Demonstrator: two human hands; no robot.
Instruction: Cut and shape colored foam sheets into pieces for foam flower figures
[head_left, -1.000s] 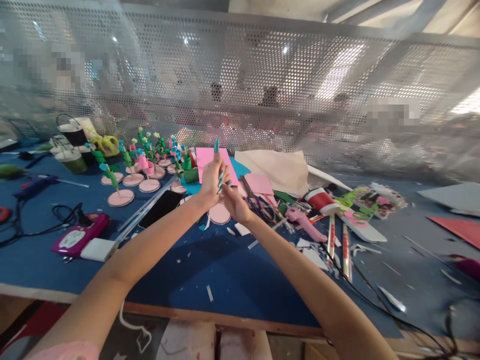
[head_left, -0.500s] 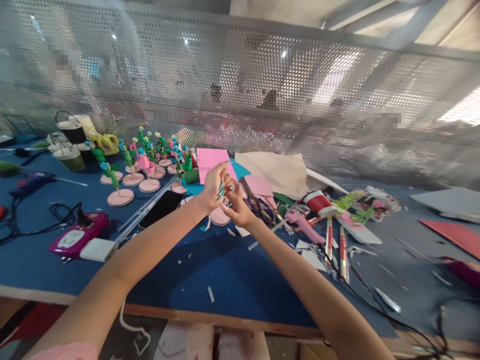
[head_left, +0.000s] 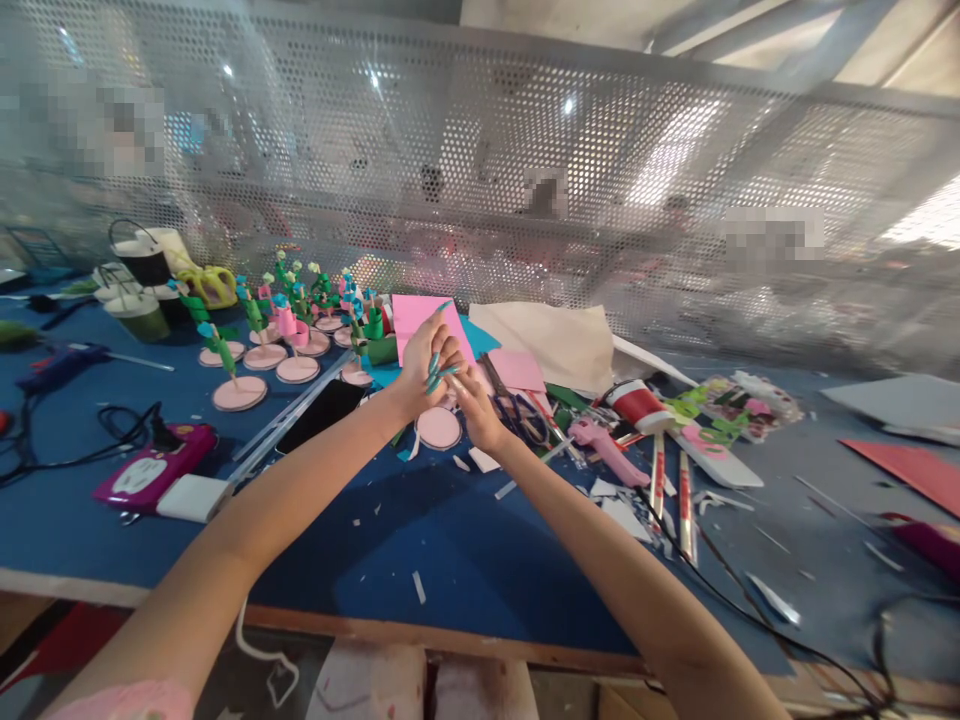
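Note:
My left hand is raised over the middle of the table, its fingers curled in, its thumb pointing up and its long teal nails showing. Against those fingers my right hand closes in a pinch. Whatever lies between the fingertips is too small or hidden to make out. Just below both hands a round pink disc lies flat on the blue table. Behind my left hand is a sheet of bright pink paper. Dark-handled scissors lie to the right of my right hand.
Several paper flowers on pink discs stand at the left, near a black phone and a purple power strip. On the right are a pink glue gun, a red ribbon spool and paper scraps. A perforated metal screen rises behind.
My left hand has shifted slightly left and its fingers have turned, showing more teal nails. My right fingers have moved upward against them. More of the pink disc below is visible.

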